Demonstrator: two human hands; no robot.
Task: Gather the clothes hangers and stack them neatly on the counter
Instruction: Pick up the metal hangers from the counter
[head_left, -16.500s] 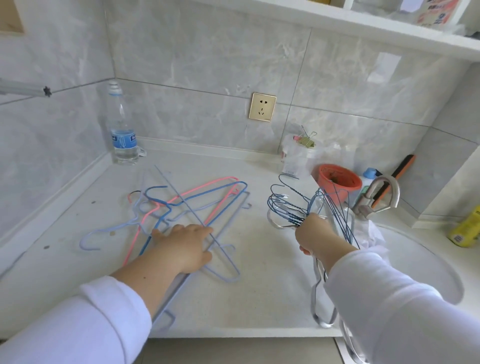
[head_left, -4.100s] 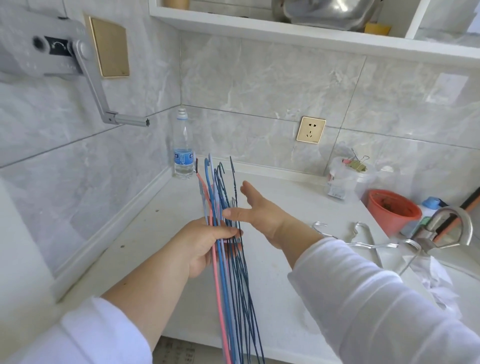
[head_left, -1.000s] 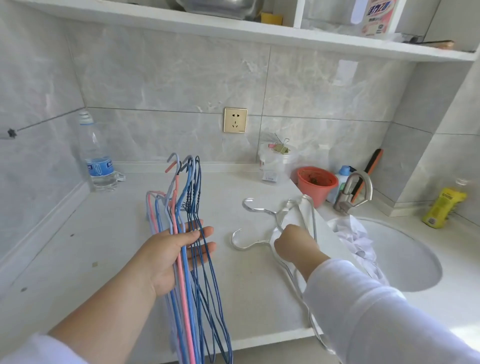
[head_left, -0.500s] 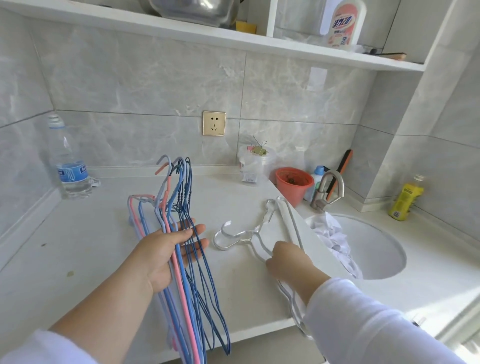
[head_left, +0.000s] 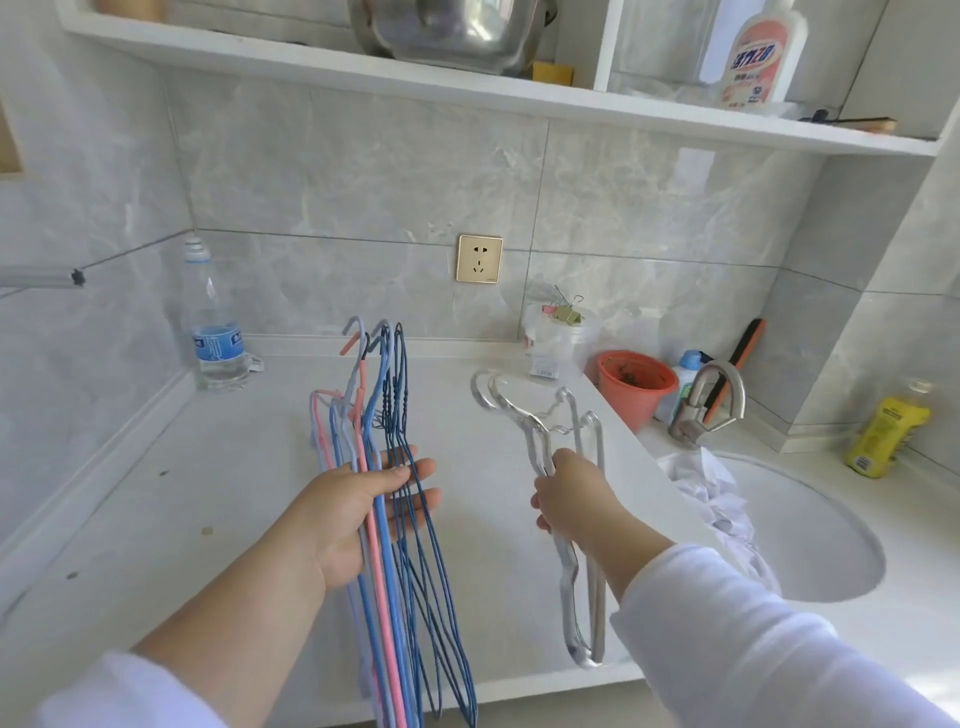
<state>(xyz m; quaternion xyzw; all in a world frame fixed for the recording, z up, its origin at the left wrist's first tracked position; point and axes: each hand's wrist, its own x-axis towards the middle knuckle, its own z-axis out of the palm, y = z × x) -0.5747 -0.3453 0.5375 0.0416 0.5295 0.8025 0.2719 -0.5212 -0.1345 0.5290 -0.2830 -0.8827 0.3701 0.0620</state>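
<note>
Above the desk's (head_left: 218, 499) front edge, the left hand (head_left: 348, 514) loosely clasps the coloured hangers (head_left: 387, 415) while the right hand (head_left: 574, 501) grips the silver hangers (head_left: 540, 423), whose hooks could snag and spill if merged carelessly.

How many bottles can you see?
4: a water bottle in the left corner, a pink one on the shelf, a blue-capped one behind the tap, a yellow one far right.

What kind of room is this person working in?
Probably a home laundry or wash area: a round sink with a tap set in the counter, tiled walls, and a detergent bottle on the shelf.
</note>
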